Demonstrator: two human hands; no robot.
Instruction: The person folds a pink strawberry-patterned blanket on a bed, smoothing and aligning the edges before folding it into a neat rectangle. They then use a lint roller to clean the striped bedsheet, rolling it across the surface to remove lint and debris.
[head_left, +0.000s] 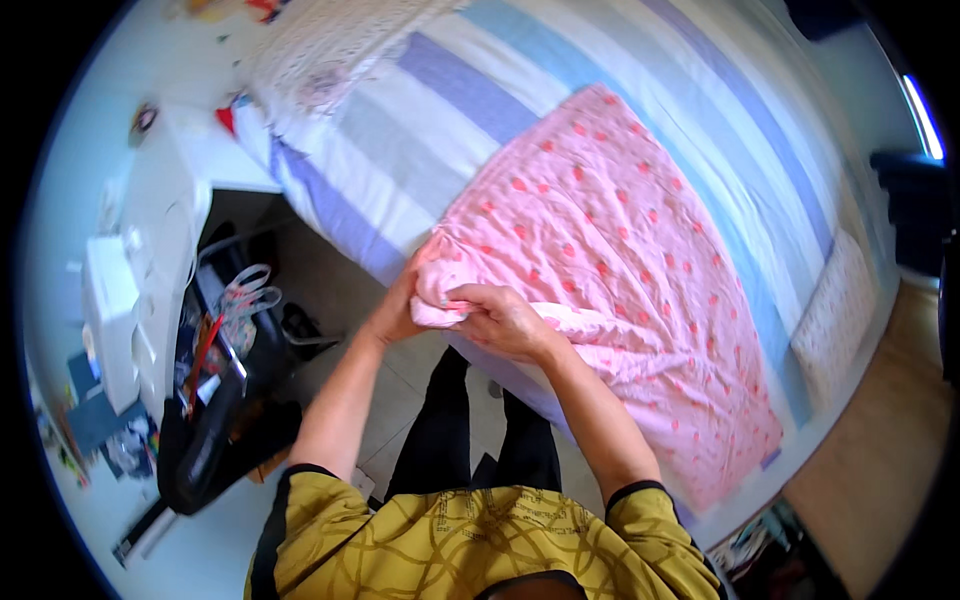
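A pink cloth with a red strawberry print (600, 232) lies spread and wrinkled over the striped bedding (420, 142). Its near left edge is bunched into a thick wad, which both hands grip just above the bed's near edge. My left hand (412, 292) is wrapped around the wad's left side, its fingers partly hidden by fabric. Across the front of the same wad lies my right hand (506, 319), with thumb and fingers pinching the cloth. From the wad, folds fan out to the right across the bed.
On the left, a black chair (210, 450) piled with items stands by a white desk (161, 247). A pillow (836, 307) rests at the bed's right end. Below that end, an open space holds several fabric items (772, 540). Tiled floor (390, 405) shows beside my legs.
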